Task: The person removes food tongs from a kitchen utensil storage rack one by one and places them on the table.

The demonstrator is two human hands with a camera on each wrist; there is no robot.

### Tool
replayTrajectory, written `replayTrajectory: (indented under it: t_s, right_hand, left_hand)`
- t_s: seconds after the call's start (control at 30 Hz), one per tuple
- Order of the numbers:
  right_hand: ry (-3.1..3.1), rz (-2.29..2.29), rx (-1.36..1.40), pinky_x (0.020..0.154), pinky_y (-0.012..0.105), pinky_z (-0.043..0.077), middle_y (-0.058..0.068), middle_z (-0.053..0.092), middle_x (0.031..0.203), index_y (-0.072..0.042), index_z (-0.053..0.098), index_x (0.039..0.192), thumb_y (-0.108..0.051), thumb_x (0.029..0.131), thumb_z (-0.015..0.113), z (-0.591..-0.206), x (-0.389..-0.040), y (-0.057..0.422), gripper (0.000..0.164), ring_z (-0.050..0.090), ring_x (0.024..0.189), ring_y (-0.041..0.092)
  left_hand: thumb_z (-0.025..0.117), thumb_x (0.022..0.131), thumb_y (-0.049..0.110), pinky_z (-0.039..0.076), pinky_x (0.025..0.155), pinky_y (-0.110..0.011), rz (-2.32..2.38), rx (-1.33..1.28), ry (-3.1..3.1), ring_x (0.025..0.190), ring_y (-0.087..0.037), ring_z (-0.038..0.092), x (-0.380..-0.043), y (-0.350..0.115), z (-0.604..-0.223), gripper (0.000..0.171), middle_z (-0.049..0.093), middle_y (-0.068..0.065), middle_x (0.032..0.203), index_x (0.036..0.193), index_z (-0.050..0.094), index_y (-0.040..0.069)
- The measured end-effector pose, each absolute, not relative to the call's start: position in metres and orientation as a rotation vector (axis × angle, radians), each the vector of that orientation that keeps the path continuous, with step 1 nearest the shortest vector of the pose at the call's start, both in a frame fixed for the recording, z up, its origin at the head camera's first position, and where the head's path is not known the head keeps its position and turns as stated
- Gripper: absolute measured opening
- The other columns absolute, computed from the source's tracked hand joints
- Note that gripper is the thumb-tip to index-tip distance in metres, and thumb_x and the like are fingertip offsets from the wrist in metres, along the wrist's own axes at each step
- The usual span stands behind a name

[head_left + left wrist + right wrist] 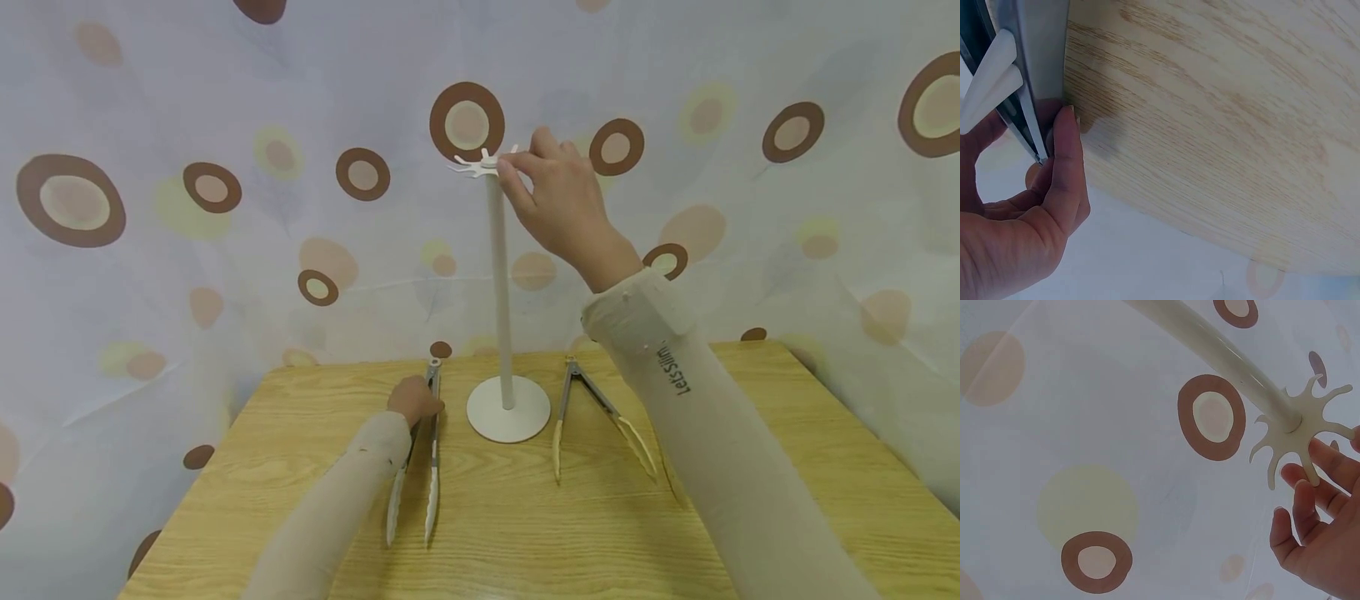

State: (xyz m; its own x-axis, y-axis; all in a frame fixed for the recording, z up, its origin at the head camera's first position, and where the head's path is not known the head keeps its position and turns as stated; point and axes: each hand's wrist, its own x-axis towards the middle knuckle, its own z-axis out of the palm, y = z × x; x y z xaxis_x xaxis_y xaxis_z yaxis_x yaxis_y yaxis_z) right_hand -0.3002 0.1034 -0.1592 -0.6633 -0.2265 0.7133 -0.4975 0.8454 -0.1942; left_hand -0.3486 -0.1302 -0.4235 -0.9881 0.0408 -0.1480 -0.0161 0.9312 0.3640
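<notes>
A white stand (500,283) with a round base rises from the table, topped by a star-shaped ring of curved hooks (1287,442). My right hand (562,196) pinches the right side of that hook ring between thumb and fingertips, the other fingers (1282,534) loosely bent below it. Down at the left, my left hand (412,400) grips the upper part of metal tongs with white tips (432,500). In the left wrist view, thumb and fingers close round the metal arms (1041,56) near the hinge. The tongs' arms are spread, tips toward me.
Right of the stand's base, a second pair of tongs with yellowish tips (592,387) lies spread on the wooden table (510,533). A pale curtain with brown and beige circles (360,83) hangs behind the table. My right sleeve (697,417) crosses the table's right side.
</notes>
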Motion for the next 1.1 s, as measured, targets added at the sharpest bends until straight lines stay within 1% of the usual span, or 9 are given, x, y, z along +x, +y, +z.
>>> replayTrajectory:
  t_s: [0.23,0.43,0.57,0.8,0.97,1.03,1.07,1.1]
  right_hand:
    - [-2.284,0.465,0.520,0.074,0.043,0.037,0.013,0.046,0.096,-0.006,0.067,0.121,-0.033,0.104,0.036,-0.161,-0.301,0.103,0.044,0.043,0.081,0.035]
    - [-2.259,0.428,0.517,0.073,0.044,0.038,0.014,0.046,0.096,-0.006,0.066,0.122,-0.032,0.104,0.035,-0.164,-0.303,0.102,0.044,0.043,0.079,0.036]
    - [-2.249,0.394,0.508,0.072,0.046,0.040,0.015,0.047,0.097,-0.006,0.065,0.121,-0.032,0.104,0.035,-0.166,-0.303,0.102,0.044,0.044,0.080,0.037]
    - [-2.236,0.387,0.475,0.075,0.046,0.041,0.016,0.048,0.100,-0.006,0.065,0.120,-0.032,0.104,0.034,-0.167,-0.303,0.100,0.044,0.045,0.087,0.037]
    - [-2.232,0.449,0.475,0.076,0.046,0.040,0.016,0.048,0.101,-0.005,0.066,0.120,-0.032,0.103,0.035,-0.167,-0.302,0.098,0.044,0.044,0.091,0.037]
    - [-2.232,0.483,0.485,0.077,0.045,0.039,0.016,0.048,0.101,-0.006,0.065,0.121,-0.032,0.104,0.035,-0.167,-0.301,0.097,0.044,0.044,0.092,0.036]
    - [-2.227,0.500,0.491,0.078,0.045,0.040,0.016,0.049,0.102,-0.006,0.065,0.122,-0.032,0.104,0.036,-0.167,-0.301,0.097,0.044,0.044,0.092,0.036]
    - [-2.221,0.519,0.498,0.079,0.045,0.040,0.017,0.049,0.103,-0.006,0.065,0.122,-0.032,0.104,0.037,-0.167,-0.301,0.097,0.043,0.045,0.093,0.035]
  left_hand:
    - [0.066,0.085,0.017,0.035,0.046,-0.027,0.591,-0.007,2.930,0.051,-0.016,0.042,-0.347,-0.129,-0.423,0.022,0.048,-0.003,0.059,0.071,0.057,0.003]
    - [0.061,0.087,0.016,0.029,0.044,-0.025,0.549,-0.018,2.912,0.046,-0.012,0.033,-0.345,-0.127,-0.423,0.025,0.038,0.000,0.053,0.066,0.053,0.006]
    - [0.058,0.090,0.016,0.027,0.044,-0.025,0.554,-0.002,2.886,0.045,-0.011,0.030,-0.343,-0.127,-0.423,0.029,0.035,0.001,0.052,0.063,0.052,0.008]
    - [0.053,0.093,0.018,0.029,0.045,-0.026,0.620,0.040,2.859,0.046,-0.013,0.031,-0.343,-0.128,-0.424,0.030,0.036,0.000,0.053,0.067,0.056,0.005]
    - [0.049,0.097,0.023,0.027,0.044,-0.025,0.683,0.036,2.848,0.045,-0.011,0.029,-0.349,-0.132,-0.426,0.038,0.034,0.000,0.054,0.063,0.050,0.008]
    - [0.048,0.099,0.027,0.027,0.044,-0.025,0.700,0.015,2.849,0.046,-0.011,0.030,-0.351,-0.135,-0.425,0.039,0.036,-0.001,0.058,0.065,0.049,0.008]
    - [0.047,0.100,0.029,0.028,0.045,-0.026,0.704,0.009,2.849,0.047,-0.012,0.029,-0.351,-0.137,-0.424,0.040,0.037,-0.003,0.060,0.067,0.051,0.006]
    - [0.047,0.100,0.031,0.029,0.046,-0.027,0.719,-0.006,2.845,0.049,-0.013,0.032,-0.350,-0.139,-0.423,0.039,0.042,-0.006,0.064,0.073,0.053,0.003]
